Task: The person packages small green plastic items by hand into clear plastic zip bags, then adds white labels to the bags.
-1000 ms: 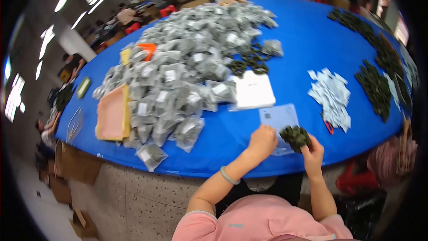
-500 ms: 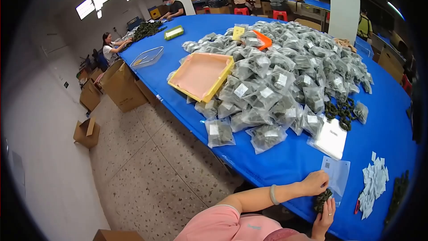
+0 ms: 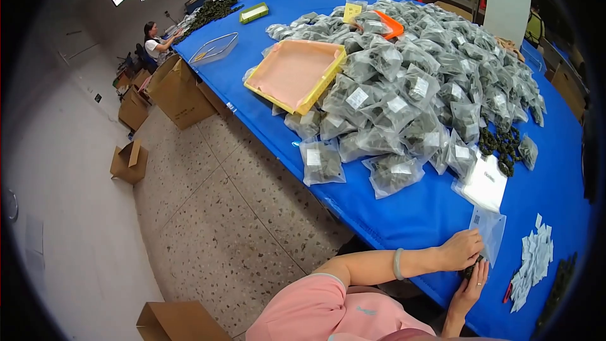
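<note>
My left hand (image 3: 461, 250), below a wrist with a pale bangle, has its fingers closed at the near edge of a clear plastic bag (image 3: 494, 232) with a small printed code. Just below it, my right hand (image 3: 471, 285), with a ring, is closed around a dark green ruffled bundle (image 3: 468, 271). Fingers hide most of this bundle, which sits at the bag's near end. Beyond the bag lies a stack of flat white plastic bags (image 3: 485, 183). Loose dark green ruffled pieces (image 3: 499, 146) rest behind that stack.
A large heap of filled, labelled bags (image 3: 404, 101) covers the table's middle, with a yellow-rimmed tray (image 3: 297, 72) at its left. Small paper tags (image 3: 533, 265) and a red tool (image 3: 507, 293) lie to my right. Cardboard boxes (image 3: 180, 91) stand on the floor; other people work farther off.
The camera view has shifted, moving the table's contents right and up in the picture. My hands have drawn closer together at the bag, and the dark green bundle is now more covered by fingers.
</note>
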Demonstrator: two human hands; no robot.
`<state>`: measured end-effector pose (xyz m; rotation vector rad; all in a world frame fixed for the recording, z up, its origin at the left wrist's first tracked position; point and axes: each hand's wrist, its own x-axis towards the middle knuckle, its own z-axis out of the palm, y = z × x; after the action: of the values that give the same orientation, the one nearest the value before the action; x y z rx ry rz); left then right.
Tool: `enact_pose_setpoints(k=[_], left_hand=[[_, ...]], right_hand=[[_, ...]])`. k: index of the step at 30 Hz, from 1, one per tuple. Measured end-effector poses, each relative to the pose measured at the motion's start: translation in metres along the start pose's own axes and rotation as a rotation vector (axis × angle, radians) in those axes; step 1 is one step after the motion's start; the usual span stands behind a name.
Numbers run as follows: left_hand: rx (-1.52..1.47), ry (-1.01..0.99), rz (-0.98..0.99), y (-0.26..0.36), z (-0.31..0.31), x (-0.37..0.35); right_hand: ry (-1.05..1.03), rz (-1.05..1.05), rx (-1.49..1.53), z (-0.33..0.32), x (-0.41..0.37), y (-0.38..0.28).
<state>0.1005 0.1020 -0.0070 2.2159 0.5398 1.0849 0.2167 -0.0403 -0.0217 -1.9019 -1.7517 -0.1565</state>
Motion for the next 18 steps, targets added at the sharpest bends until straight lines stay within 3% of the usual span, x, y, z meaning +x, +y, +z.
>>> enact_pose_setpoints(k=[18], left_hand=[[-0.003,0.091,0.106,0.004,-0.001,0.001]], right_hand=[[0.057,0.111,0.027,0.026,0.01,0.008]])
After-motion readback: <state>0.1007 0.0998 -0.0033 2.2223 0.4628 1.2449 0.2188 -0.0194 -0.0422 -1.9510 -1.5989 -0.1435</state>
